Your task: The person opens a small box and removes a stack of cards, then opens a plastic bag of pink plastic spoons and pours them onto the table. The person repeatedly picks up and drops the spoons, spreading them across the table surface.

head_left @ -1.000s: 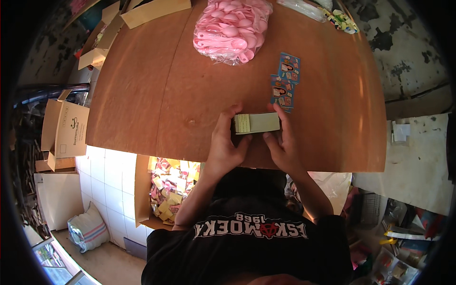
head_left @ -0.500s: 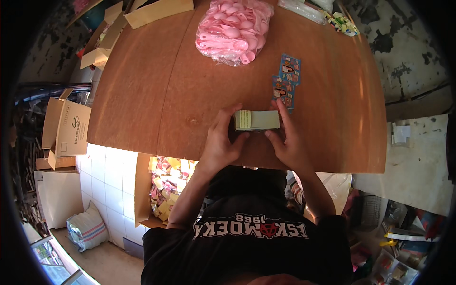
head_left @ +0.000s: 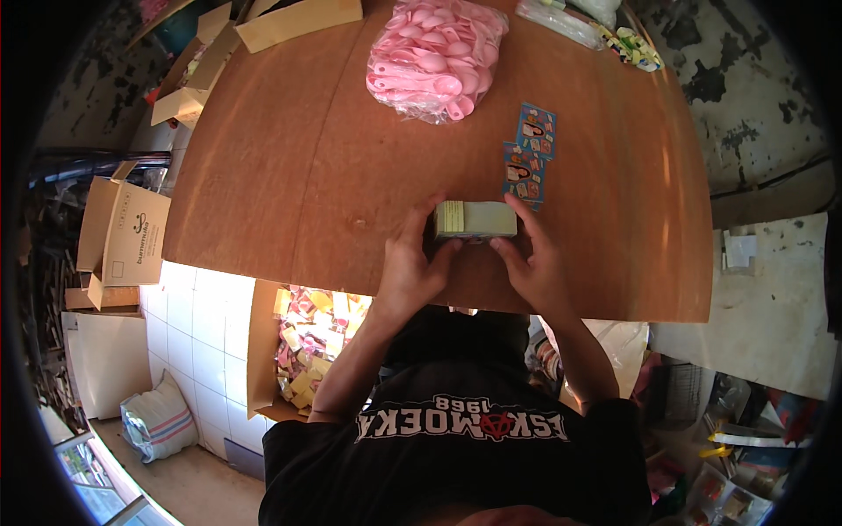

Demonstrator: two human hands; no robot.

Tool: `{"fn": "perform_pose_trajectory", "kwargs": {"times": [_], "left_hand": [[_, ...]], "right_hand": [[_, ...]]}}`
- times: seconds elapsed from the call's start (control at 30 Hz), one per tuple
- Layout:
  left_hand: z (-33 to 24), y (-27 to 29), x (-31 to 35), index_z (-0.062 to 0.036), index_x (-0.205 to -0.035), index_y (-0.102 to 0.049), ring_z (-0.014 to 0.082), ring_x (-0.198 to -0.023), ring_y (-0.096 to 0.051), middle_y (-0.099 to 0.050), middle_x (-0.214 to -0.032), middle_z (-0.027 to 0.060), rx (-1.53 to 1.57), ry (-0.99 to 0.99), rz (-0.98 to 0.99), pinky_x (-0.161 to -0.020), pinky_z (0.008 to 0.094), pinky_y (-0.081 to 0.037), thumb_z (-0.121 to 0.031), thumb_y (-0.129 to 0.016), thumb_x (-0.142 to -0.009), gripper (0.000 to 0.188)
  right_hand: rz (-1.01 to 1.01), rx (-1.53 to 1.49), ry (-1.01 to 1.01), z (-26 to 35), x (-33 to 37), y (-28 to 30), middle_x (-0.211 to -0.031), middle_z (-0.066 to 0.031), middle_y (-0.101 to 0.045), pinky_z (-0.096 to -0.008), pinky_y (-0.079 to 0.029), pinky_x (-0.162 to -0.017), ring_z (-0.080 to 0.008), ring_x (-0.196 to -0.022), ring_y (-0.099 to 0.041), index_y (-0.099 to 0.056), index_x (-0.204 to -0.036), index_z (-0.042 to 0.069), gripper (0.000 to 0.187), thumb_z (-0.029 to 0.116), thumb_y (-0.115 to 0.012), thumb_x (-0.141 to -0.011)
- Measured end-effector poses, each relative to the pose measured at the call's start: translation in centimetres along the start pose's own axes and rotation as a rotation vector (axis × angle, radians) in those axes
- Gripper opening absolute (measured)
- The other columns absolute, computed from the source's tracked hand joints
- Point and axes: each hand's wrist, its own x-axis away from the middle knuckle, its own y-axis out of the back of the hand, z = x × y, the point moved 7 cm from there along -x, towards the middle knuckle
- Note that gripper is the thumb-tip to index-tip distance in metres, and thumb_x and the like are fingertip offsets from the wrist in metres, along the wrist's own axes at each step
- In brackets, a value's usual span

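Between my two hands, above the near part of the table, is a small pale green box-shaped block [head_left: 489, 217] with a yellowish printed strip on its left part. I cannot tell whether it is a box or a stack of cards. My left hand [head_left: 410, 265] grips its left end, thumb on the near side and fingers behind. At the right end, my right hand [head_left: 533, 265] closes on it with thumb and fingers. Just beyond lie blue printed cards [head_left: 536, 130], partly overlapping. Farther off sits a clear plastic bag of pink spoons [head_left: 430, 63].
The brown wooden table [head_left: 254, 202] ends just before my body. Below its edge at left stands a carton [head_left: 263, 351] full of small red and yellow packets. Open cardboard boxes [head_left: 136, 232] stand at the left. Plastic packages [head_left: 561, 22] lie at the far right.
The block has tilted slightly, so a bit more of its near side shows. Both hands keep their hold in nearly the same place.
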Motion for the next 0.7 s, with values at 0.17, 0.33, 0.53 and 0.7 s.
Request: {"fn": "perform_pose_trajectory", "kwargs": {"times": [0.17, 0.33, 0.53, 0.7], "left_hand": [[-1.6, 2.4, -4.1, 0.0044, -0.131, -0.055, 0.0285, -0.111, -0.067, -0.068, -0.115, 0.0218, 0.051, 0.059, 0.012, -0.094, 0.0377, -0.053, 0.003, -0.071, -0.08, 0.053], [0.3, 4.7, -10.3, 0.0091, -0.129, -0.056, 0.0264, -0.108, -0.067, -0.069, -0.113, 0.0216, -0.139, 0.219, 0.197, -0.092, 0.0353, -0.052, -0.009, -0.072, -0.081, 0.054], [1.1, 4.1, -11.6, -0.0065, -0.123, -0.067, 0.0353, -0.122, -0.058, -0.065, -0.124, 0.0218, -0.48, 0.15, 0.242, -0.104, 0.0437, -0.045, -0.024, -0.065, -0.079, 0.047], [3.7, 3.8, -12.3, -0.0121, -0.135, -0.059, 0.0397, -0.135, -0.043, -0.053, -0.138, 0.0216, -0.505, 0.174, 0.291, -0.112, 0.051, -0.035, -0.029, -0.066, -0.082, 0.056]], "right_hand": [[0.162, -0.084, -0.042, -1.5, -4.8, -1.1, -0.122, -0.0163, -0.067, -0.0281, -0.053, -0.087, -0.016, -0.103, -0.067, -0.051, -0.138, -0.005, 0.055, 0.006, -0.074, -0.089], [0.332, -0.047, -0.259, -3.5, -12.1, -3.4, -0.107, -0.0131, -0.071, -0.0278, -0.054, -0.08, -0.0154, -0.094, -0.068, -0.06, -0.127, -0.006, 0.048, 0.009, -0.076, -0.085], [0.364, -0.076, -0.396, -3.6, -12.7, -3.5, -0.095, -0.0126, -0.073, -0.0313, -0.053, -0.075, -0.0174, -0.084, -0.069, -0.068, -0.118, -0.004, 0.048, 0.02, -0.075, -0.077], [0.4, 0.48, -0.213, -2.5, -13.5, -3.7, -0.103, -0.0118, -0.071, -0.0296, -0.054, -0.074, -0.0164, -0.083, -0.066, -0.067, -0.122, -0.001, 0.05, 0.034, -0.073, -0.087]]}}
